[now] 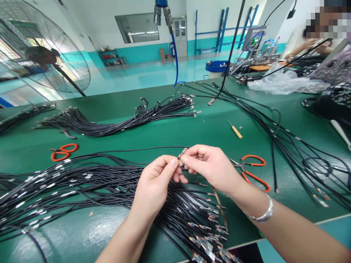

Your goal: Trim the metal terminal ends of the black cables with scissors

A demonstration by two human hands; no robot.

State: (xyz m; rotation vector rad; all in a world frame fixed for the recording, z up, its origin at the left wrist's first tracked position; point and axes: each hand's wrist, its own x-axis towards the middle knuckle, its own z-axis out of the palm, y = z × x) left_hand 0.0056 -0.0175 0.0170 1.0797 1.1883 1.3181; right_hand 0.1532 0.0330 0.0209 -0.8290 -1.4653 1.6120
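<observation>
Bare forearms reach in over the near edge of a green counter (175,133), above a thick bundle of black cables (82,186) whose silvery crimped ends (208,233) fan out toward the camera. Just beyond, the left hand (159,179) and right hand (212,168) meet fingertip to fingertip, each grip pressed together on a small metal terminal (182,152) held slightly above the bundle at the centre of the counter. The terminal is bright, flat and narrow, and it caps a thin black cable (137,148) that runs away to the left. A silver bracelet (264,213) circles the right wrist. Orange-handled scissors (255,171) lie just right of the hands and a second orange pair (64,151) lies well to the left. A small yellow-handled tool (235,130) rests farther back. Another sheaf of cables (123,120) stretches across the far side, and looser strands (287,138) sweep down the right. At the far right a co-worker (298,42) sits behind a crumpled plastic bag (285,82). A large standing fan (46,54) fills the far left, a blue hose (175,54) hangs from above, and a glossy teal floor (142,75) runs to white walls.
</observation>
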